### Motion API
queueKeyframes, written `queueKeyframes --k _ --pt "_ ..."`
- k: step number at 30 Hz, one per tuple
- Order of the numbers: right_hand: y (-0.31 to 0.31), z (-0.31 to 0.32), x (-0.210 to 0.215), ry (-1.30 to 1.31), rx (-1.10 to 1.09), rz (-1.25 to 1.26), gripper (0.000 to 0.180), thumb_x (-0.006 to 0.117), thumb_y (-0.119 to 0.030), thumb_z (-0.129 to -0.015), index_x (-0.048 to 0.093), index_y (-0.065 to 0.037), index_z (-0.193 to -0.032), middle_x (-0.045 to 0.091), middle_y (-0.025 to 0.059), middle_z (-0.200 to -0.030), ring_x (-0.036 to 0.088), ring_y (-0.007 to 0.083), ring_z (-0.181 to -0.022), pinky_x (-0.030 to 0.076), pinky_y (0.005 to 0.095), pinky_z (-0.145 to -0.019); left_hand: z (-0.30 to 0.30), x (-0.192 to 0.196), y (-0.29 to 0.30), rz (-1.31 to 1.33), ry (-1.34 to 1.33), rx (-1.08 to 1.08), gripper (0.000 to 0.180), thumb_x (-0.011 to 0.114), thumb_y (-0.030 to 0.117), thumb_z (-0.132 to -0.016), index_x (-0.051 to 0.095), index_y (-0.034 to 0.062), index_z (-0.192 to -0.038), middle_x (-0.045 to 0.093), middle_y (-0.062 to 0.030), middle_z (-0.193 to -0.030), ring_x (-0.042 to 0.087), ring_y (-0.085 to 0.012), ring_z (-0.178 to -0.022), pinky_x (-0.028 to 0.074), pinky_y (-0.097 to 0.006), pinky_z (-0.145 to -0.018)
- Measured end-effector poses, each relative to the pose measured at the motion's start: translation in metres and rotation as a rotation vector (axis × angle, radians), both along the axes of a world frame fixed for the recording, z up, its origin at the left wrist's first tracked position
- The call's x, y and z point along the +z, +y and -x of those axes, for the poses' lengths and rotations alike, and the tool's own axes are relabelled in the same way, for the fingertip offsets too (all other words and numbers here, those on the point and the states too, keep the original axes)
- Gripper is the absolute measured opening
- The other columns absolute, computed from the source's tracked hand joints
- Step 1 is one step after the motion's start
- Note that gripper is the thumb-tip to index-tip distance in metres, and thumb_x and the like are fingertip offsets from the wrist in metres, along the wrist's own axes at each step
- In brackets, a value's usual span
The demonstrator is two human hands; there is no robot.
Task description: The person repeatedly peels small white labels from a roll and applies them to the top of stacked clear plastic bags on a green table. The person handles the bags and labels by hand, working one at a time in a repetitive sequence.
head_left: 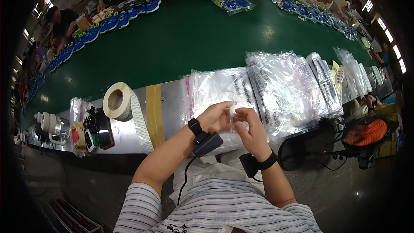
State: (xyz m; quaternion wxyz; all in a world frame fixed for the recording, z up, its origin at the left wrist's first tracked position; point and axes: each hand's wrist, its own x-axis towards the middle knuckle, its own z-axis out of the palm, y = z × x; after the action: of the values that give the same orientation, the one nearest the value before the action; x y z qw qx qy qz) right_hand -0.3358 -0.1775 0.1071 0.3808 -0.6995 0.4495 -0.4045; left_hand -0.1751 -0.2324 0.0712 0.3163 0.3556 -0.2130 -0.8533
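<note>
My left hand (214, 117) and my right hand (252, 128) meet over a stack of clear plastic bags (206, 87) at the table's near edge. The fingertips of both are drawn together around a small whitish bit, too small and blurred to name. It may be a sticker or part of a bag. A dark strap with a black box sits on each wrist. Left of the hands stands a roll of labels (115, 99), its printed strip (141, 123) hanging toward me.
More stacked clear bags (282, 90) lie to the right, with an orange fan (366, 132) below them. A phone (105, 130) and brown tape (154, 114) are on the left. Across the green conveyor belt (172, 39), people handle blue shoes (109, 22) and bagged shoes (235, 1).
</note>
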Motion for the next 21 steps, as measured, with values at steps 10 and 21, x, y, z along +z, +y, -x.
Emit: queueKeyframes --k 10,21 --pt "0.009 -0.022 -0.013 0.426 0.026 0.506 0.020 0.065 -0.010 -0.080 0.062 -0.004 -0.099 0.064 0.0097 -0.100 0.063 0.0198 -0.084 0.050 0.0297 -0.067 -0.084 0.037 0.103 0.393 0.153 0.146 0.051 0.032 0.036 -0.100 0.037 -0.0029 -0.132 0.047 -0.0218 -0.129 0.056 -0.0316 -0.109 0.053 -0.042 -0.082" --pt "-0.020 0.160 -0.014 0.362 -0.980 0.037 0.018 0.055 -0.016 -0.089 0.057 0.000 -0.097 0.059 0.0097 -0.092 0.060 0.0219 -0.084 0.049 0.0336 -0.071 -0.096 0.010 0.121 0.115 -0.055 0.433 0.059 0.037 0.022 -0.099 0.006 0.0090 -0.147 0.049 -0.0247 -0.128 0.059 -0.0312 -0.103 0.050 -0.041 -0.084"
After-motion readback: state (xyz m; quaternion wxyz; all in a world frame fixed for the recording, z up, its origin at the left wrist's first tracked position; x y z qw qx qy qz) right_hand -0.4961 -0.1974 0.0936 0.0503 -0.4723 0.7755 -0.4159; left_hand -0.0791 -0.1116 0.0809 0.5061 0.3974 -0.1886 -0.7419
